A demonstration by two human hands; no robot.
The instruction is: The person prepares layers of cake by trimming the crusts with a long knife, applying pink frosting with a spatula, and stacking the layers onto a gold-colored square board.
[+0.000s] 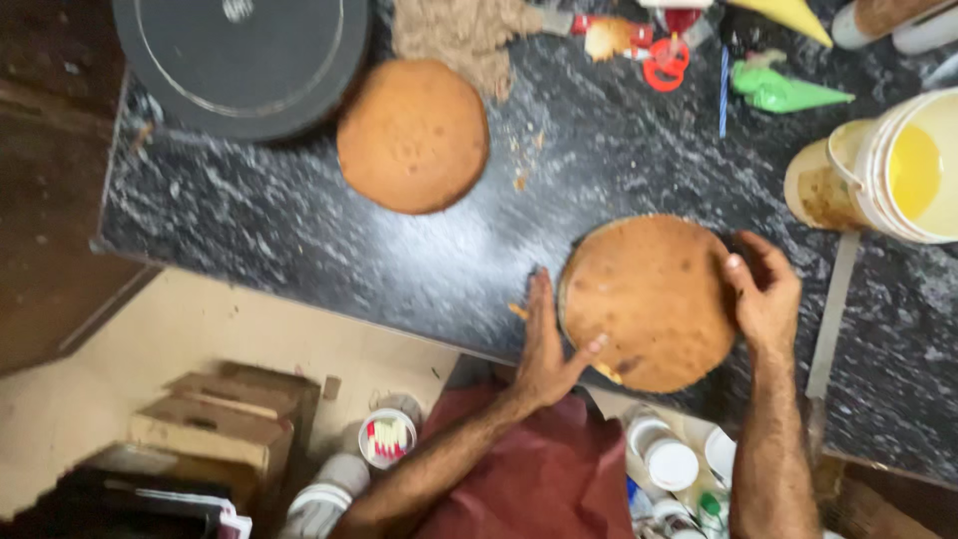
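Gently, our left hand (544, 354) and right hand (766, 296) cradle the round golden-brown sponge cake layer (647, 302) by opposite edges, fingers spread wide; it looks soft, light and crumbly on the dark marbled surface (299, 230).

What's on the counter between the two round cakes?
Between the far cake and the cake held by both hands, the head view shows only bare dark counter with a few crumbs.
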